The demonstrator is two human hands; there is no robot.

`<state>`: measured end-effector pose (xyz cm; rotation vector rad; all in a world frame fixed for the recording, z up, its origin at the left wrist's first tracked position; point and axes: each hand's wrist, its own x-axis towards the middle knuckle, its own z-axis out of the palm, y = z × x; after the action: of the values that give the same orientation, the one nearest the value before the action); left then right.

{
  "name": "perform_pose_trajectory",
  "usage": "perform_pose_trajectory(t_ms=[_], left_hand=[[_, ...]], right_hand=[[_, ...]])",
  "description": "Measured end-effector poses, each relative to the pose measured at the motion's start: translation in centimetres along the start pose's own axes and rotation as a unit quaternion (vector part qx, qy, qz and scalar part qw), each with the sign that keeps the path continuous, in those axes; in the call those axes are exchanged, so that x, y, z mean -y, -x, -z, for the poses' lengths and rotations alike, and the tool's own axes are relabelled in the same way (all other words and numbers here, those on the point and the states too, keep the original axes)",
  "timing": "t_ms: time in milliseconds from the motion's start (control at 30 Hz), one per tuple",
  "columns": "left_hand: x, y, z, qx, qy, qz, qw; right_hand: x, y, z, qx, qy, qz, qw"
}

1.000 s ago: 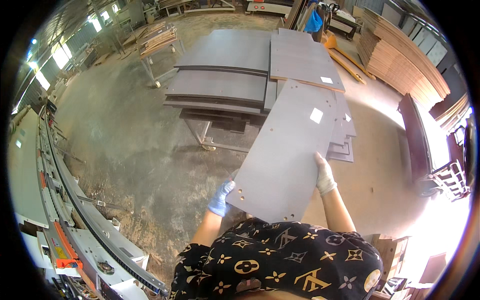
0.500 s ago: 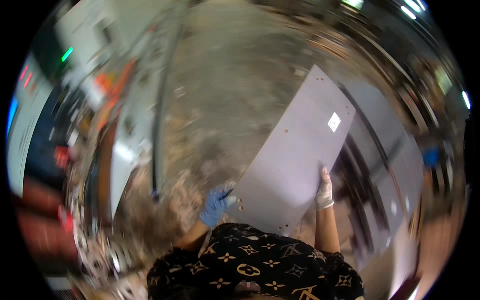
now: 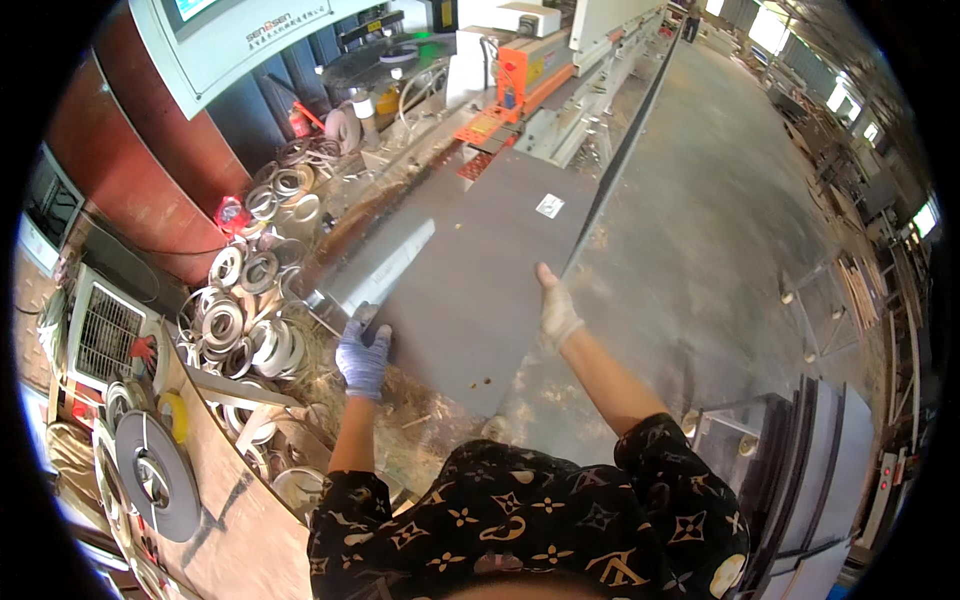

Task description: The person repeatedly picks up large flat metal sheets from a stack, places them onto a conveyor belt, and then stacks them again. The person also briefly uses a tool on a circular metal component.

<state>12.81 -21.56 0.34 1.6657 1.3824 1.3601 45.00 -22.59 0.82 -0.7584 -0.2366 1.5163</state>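
I'm holding a large grey panel point(image 3: 470, 270) flat, its far end lying over the edge-banding machine point(image 3: 545, 95). My left hand point(image 3: 362, 358), blue-gloved, is closed on the panel's near-left edge; my right hand point(image 3: 557, 312), white-gloved, is gripping its right edge. Edge-band rolls point(image 3: 240, 320) are piled left of the panel, stacked boards point(image 3: 810, 470) well right.

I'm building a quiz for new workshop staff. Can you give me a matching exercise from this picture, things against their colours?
Things:
1. left hand glove
2. right hand glove
3. panel held by both hands
4. tape roll at the left

Colours:
a. yellow
b. blue
c. dark grey-brown
d. white

Pairs: 1-b, 2-d, 3-c, 4-a
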Motion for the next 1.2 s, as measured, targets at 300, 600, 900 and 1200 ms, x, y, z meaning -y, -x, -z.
perform_pose_trajectory(t_ms=[300, 600, 900, 1200], left_hand=[[-3.0, -4.5, -10.7, 0.305, -0.444, -0.173, 0.824], [-2.6, -11.4, -18.3, 0.327, -0.528, -0.108, 0.776], [-5.5, -13.0, -19.6, 0.352, -0.541, -0.073, 0.761], [-4.8, -13.1, -21.0, 0.344, -0.518, -0.088, 0.778]], right_hand=[[-4.3, -16.3, -4.4, -0.18, 0.163, 0.023, 0.97], [-1.1, -17.3, -2.1, -0.151, 0.22, -0.017, 0.964], [2.5, 3.3, 6.8, -0.106, 0.12, 0.078, 0.984], [-4.0, 17.7, 22.7, -0.387, -0.062, 0.076, 0.917]])
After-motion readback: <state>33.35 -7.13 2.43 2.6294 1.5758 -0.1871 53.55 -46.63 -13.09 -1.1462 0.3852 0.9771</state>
